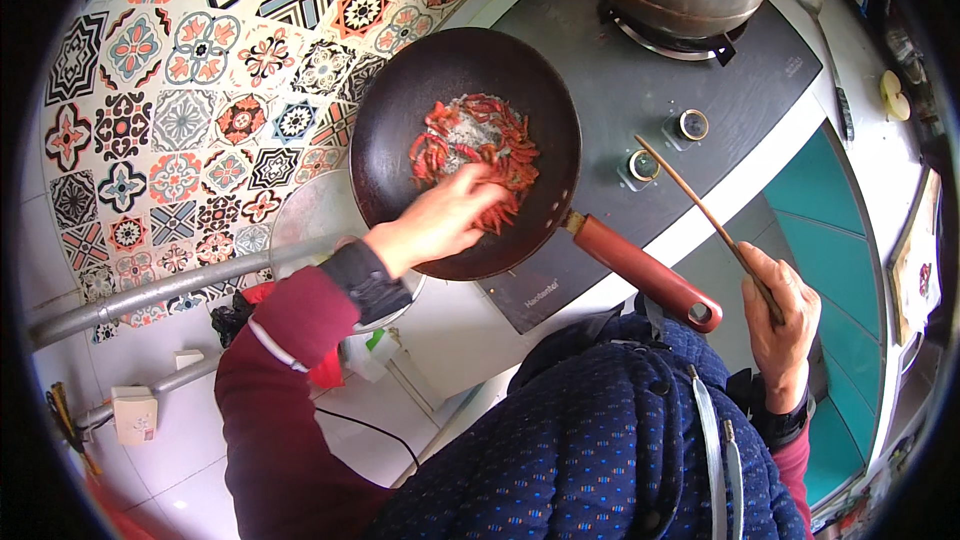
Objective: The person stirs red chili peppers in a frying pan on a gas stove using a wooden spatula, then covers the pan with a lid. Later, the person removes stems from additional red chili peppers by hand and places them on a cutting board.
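A dark frying pan with a red handle stands on the black gas hob. In it lies a heap of red dried chilli peppers, with a pale, bubbly patch among them. My left hand is over the pan at the lower edge of the heap, slightly blurred, fingers bent down at the peppers; whether they grip any is hidden. My right hand holds thin wooden chopsticks near their lower end, to the right of the pan handle, with the tips pointing up-left over the hob knobs.
A large steel pot sits on the far burner of the hob. Right of it lie a long-handled metal turner and a cut piece of pale fruit or vegetable. A cutting board is at the right. Metal pipes cross at the left.
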Tool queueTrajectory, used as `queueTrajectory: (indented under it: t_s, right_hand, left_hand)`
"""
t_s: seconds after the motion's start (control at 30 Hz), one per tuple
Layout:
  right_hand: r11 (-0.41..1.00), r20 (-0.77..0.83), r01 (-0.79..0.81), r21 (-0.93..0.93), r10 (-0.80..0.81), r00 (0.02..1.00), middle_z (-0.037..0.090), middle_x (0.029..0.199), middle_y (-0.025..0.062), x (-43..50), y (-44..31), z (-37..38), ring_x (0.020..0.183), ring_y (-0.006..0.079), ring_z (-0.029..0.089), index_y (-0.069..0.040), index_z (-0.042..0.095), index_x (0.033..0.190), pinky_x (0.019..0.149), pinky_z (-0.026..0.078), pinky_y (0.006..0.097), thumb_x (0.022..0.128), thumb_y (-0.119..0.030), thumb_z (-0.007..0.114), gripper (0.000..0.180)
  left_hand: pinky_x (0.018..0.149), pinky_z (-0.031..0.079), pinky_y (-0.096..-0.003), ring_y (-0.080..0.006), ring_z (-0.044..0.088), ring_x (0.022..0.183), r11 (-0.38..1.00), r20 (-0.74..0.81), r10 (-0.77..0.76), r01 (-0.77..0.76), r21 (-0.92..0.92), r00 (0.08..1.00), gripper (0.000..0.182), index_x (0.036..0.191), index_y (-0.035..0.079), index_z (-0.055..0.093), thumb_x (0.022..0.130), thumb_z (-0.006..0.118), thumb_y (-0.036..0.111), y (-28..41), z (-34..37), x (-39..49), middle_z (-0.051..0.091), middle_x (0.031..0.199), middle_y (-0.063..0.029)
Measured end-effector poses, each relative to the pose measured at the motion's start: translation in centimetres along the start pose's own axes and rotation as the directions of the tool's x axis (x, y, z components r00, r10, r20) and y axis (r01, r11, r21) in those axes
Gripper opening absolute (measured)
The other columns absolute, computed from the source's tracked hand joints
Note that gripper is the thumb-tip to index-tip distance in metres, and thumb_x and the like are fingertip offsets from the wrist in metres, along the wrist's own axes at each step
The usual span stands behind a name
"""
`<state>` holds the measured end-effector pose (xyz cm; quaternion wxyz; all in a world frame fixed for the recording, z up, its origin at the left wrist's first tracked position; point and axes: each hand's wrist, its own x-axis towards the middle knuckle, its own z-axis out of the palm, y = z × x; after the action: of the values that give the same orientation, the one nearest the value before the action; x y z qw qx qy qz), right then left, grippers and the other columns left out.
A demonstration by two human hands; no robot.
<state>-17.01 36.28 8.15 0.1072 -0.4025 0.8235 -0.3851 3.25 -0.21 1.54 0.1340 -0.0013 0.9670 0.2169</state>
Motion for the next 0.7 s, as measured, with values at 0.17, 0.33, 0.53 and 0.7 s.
queueTrajectory:
  t_s: [0.17, 0.33, 0.53, 0.7]
  right_hand:
    - [1.0, -0.007, -0.016, -0.01, 0.016, 1.0, 0.049, 0.063, 0.0081, -0.5, 0.0, 0.3, 0.052, 0.0199, 0.049, -0.004, 0.069, 0.108, 0.052, 0.041, 0.0317, 0.077, 0.004, 0.065, 0.032]
    - [1.0, -0.039, -0.027, -0.013, 0.027, 0.999, 0.05, 0.063, 0.008, -0.5, 0.4, -0.2, 0.052, 0.0201, 0.05, -0.004, 0.069, 0.108, 0.052, 0.042, 0.0315, 0.077, 0.004, 0.066, 0.032]
    - [1.0, -0.026, -0.018, 0.017, 0.018, 1.0, 0.049, 0.063, 0.0079, -0.3, 0.4, 0.3, 0.052, 0.0199, 0.05, -0.004, 0.069, 0.108, 0.053, 0.042, 0.0316, 0.078, 0.003, 0.065, 0.03]
    - [0.998, -0.008, -0.061, -0.007, 0.061, 0.998, 0.05, 0.064, 0.0081, -1.0, 0.1, -0.1, 0.054, 0.0197, 0.051, -0.003, 0.069, 0.109, 0.054, 0.042, 0.0315, 0.079, 0.003, 0.065, 0.031]
  left_hand:
    - [0.091, 0.049, -0.0446, -0.0383, 0.051, 0.111, 0.916, -0.08, 0.165, -0.123, 0.383, 0.983, 0.035, 0.106, 0.006, 0.061, 0.072, 0.065, 0.001, -4.5, -1.0, 7.0, 0.049, 0.124, -0.0157]
    - [0.088, 0.05, -0.0425, -0.0381, 0.057, 0.104, 0.884, -0.188, -0.353, 0.392, 0.254, 0.917, 0.04, 0.112, 0.007, 0.058, 0.075, 0.071, 0.009, -5.2, -2.4, -0.1, 0.048, 0.118, -0.0183]
    - [0.09, 0.052, -0.0426, -0.0385, 0.055, 0.111, 0.983, -0.005, 0.032, -0.03, 0.181, 0.999, 0.041, 0.113, 0.009, 0.056, 0.073, 0.068, 0.004, 1.1, 0.6, 3.1, 0.046, 0.127, -0.018]
    - [0.084, 0.054, -0.0405, -0.0356, 0.06, 0.102, 0.79, -0.213, -0.22, 0.302, 0.533, 0.952, 0.033, 0.106, 0.008, 0.06, 0.074, 0.062, 0.0, -3.1, -4.6, 4.6, 0.052, 0.126, -0.0128]
